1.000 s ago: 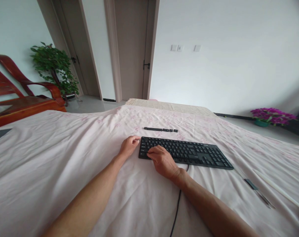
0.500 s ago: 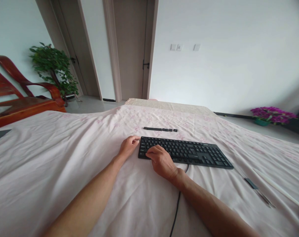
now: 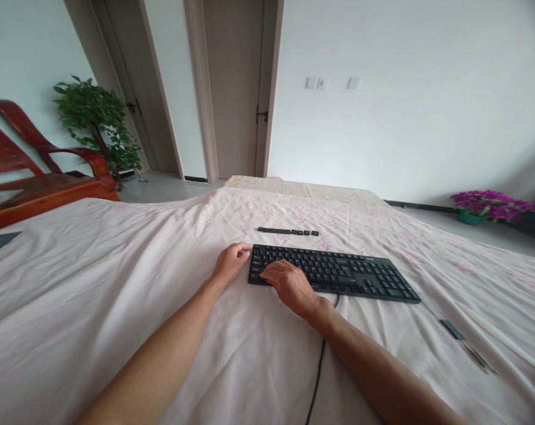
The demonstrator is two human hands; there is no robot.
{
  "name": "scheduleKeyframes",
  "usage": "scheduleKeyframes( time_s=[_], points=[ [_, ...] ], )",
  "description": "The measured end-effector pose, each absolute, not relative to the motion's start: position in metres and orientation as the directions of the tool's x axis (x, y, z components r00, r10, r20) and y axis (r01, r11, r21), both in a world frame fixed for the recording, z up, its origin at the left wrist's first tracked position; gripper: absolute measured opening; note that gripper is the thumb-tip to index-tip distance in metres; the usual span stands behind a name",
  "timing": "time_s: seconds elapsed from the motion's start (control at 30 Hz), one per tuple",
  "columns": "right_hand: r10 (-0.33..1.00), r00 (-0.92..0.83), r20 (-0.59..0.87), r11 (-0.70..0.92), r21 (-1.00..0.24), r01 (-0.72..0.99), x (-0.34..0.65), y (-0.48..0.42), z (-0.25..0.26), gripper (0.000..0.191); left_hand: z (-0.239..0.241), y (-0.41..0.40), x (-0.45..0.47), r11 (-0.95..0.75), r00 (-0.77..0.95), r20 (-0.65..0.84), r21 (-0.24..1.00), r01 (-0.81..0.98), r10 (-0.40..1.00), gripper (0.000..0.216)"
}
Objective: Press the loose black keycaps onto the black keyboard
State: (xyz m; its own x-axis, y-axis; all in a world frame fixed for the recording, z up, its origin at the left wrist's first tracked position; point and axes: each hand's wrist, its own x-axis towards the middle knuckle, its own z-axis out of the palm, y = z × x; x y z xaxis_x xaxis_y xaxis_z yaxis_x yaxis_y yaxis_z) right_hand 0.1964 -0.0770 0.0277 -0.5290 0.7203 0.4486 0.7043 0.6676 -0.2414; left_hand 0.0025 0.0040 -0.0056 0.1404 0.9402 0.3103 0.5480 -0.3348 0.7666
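Bracing the keyboard [image 3: 327,264], short of the far edge of the cloth [image 3: 249,354], with curled left hand [image 3: 230,261] should steady bunched right hand [image 3: 291,284], any pinch indiscernible.

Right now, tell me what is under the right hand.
Under the right hand are the near-left part of the black keyboard and, closer in, the pale cloth. Whatever lies directly beneath is covered; whether the hand pinches anything cannot be told.

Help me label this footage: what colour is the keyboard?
The keyboard is black with pale lettering, seen best in the head view.
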Motion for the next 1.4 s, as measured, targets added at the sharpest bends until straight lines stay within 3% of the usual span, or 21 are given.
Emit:
scheduleKeyframes(
  time_s=[0.3,0.57,1.13,1.4],
  points=[
    [0.746,-0.488,0.453,0.640,-0.284,0.714,0.194,-0.077,0.024,0.020,-0.006,0.004,0.002,-0.341,0.148,0.312,0.768,0.542,0.938,0.030],
    [0.742,-0.508,0.437,0.637,-0.227,0.736,0.194,-0.084,0.029,0.020,-0.006,0.005,0.002,-0.344,0.152,0.314,0.758,0.554,0.937,0.030],
    [0.819,-0.350,0.455,0.535,-0.385,0.752,0.191,-0.082,0.028,0.020,-0.010,0.008,0.000,-0.366,0.166,0.330,0.765,0.530,0.929,0.030],
    [0.792,-0.412,0.452,0.582,-0.351,0.734,0.193,-0.077,0.026,0.021,-0.011,0.008,0.000,-0.374,0.183,0.327,0.765,0.524,0.927,0.030]
  ],
)
